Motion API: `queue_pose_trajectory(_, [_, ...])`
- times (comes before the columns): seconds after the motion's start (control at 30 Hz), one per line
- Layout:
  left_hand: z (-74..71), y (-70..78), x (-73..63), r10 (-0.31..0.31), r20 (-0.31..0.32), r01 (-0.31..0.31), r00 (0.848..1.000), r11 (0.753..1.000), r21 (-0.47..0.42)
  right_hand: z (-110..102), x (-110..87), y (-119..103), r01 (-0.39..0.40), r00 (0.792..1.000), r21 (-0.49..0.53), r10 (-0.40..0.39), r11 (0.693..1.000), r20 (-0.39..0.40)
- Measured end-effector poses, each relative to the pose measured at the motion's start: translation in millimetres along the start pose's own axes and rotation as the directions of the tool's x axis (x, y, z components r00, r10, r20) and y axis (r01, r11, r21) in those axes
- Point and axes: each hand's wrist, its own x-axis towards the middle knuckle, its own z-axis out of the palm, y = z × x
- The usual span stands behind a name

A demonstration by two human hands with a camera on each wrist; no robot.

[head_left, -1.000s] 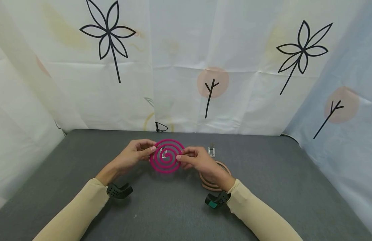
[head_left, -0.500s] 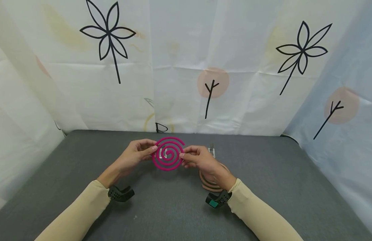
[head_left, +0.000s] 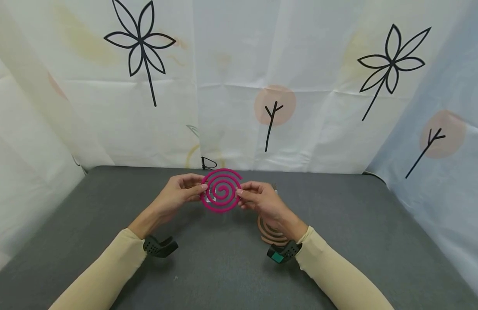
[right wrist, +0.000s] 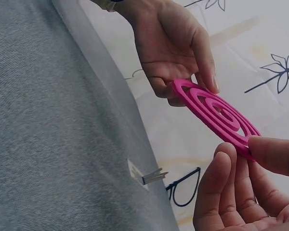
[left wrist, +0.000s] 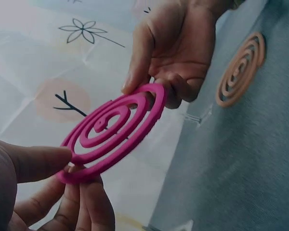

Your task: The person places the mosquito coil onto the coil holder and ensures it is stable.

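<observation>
A pink mosquito coil point(head_left: 223, 189) is held up off the table, its flat face toward me. My left hand point(head_left: 177, 191) pinches its left edge between thumb and fingers. The opposite edge is pinched by my right hand point(head_left: 265, 201). Both wrist views show each thumb on one face of the coil and fingers behind it. On the table under my right wrist lies a brown coil point(head_left: 266, 236), partly covered by that hand. A small metal stand point(right wrist: 140, 175) is seen behind the pink coil; another is mostly hidden behind my right hand.
The grey table point(head_left: 208, 271) reaches back to a white printed curtain point(head_left: 231, 129), which also encloses both sides. Each wrist wears a dark band point(head_left: 160, 247).
Both hands have raised the pink coil slightly and shifted it to the right. It has also turned a little in their grip. My right hand now covers more of the farther metal stand.
</observation>
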Motion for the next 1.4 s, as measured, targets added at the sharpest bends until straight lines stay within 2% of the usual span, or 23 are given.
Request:
queue_pose_trajectory(0.23, [7.8, 15.2, 4.9, 0.008, -0.048, -0.008, 0.999, 1.000, 0.002, 3, 2.8, -11, 0.024, 0.999, 0.054, -0.022, 0.998, -0.046])
queue_pose_trajectory(0.43, [11.9, 27.1, 7.4, -0.004, -0.087, -0.001, 0.996, 0.998, -0.061, 8, 7.6, -21, 0.042, 0.996, 0.108, -0.033, 0.993, -0.078])
queue_pose_trajectory(0.63, [13.3, 31.3, 8.3, 0.007, -0.114, -0.019, 0.993, 0.994, -0.107, 12, 14.4, -30, 0.059, 0.994, 0.140, -0.045, 0.988, -0.100])
queue_pose_trajectory(0.77, [12.2, 32.9, 8.1, 0.045, -0.147, -0.065, 0.988, 0.989, -0.135, 15, 18.6, -35, 0.068, 0.994, 0.149, -0.055, 0.987, -0.093])
queue_pose_trajectory(0.93, [5.8, 37.1, 5.5, 0.115, -0.171, -0.138, 0.979, 0.982, -0.129, 17, 23.7, -39, 0.069, 0.996, 0.140, -0.059, 0.988, -0.072])
queue_pose_trajectory(1.13, [-3.5, 43.1, 3.3, 0.164, -0.185, -0.184, 0.969, 0.978, -0.094, 20, 29.6, -45, 0.087, 0.996, 0.128, -0.082, 0.988, -0.047])
queue_pose_trajectory(1.4, [-10.0, 44.8, 1.8, 0.217, -0.186, -0.232, 0.958, 0.970, -0.065, 21, 34.9, -48, 0.111, 0.993, 0.159, -0.103, 0.981, -0.053])
